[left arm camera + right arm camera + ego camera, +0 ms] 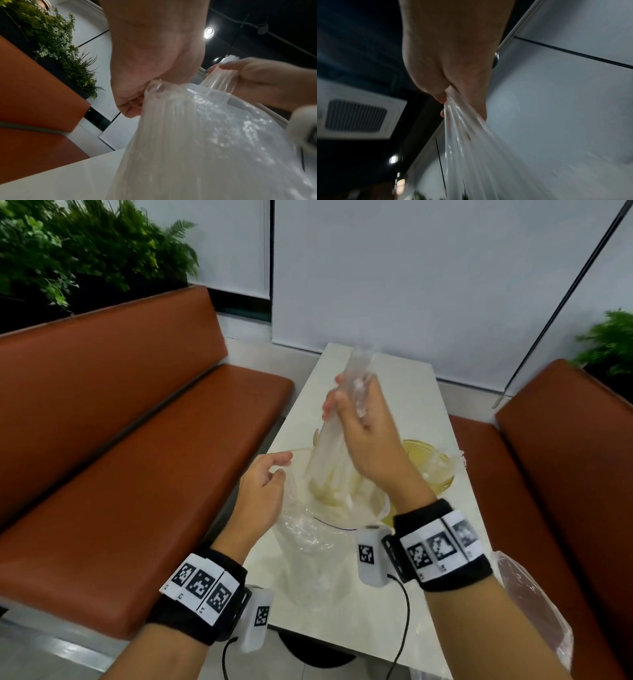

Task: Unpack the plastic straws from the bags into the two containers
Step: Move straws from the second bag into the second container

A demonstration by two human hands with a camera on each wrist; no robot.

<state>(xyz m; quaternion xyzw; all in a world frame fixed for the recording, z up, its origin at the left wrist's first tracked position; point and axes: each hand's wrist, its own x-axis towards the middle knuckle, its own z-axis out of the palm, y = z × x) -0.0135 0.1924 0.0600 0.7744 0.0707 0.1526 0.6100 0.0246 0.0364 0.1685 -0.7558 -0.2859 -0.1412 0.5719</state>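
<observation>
- The clear plastic bag (346, 419) of straws was held upended over the near amber container (342, 494) on the white table (404, 392); pale straws (329, 474) stood fanned inside the container, though blur prevented a count.
- The right hand (366, 433) was closed around the gathered upper end of the bag, the film bunched between thumb and fingers, as the right wrist view confirmed.
- The left hand (263, 491) sat at the container's left rim, its fingers curled and pinching a fold of the bag's lower film, as the left wrist view showed.
- Judgement: the step was emptying the bag. It would go best with the mouth kept inside the rim and the bag drawn straight up, the left hand steadying the film so straws do not spill.
- A second amber container (431, 467) stood just to the right, with crumpled film draped at its rim.
- Another clear bag (534, 611) lay at the table's near right edge.
- Orange bench seats (137, 474) flanked the table; a plant (68, 251) stood behind the left one.
- Obstruction: the loose film around the near container hid its rim and could catch straws.
</observation>
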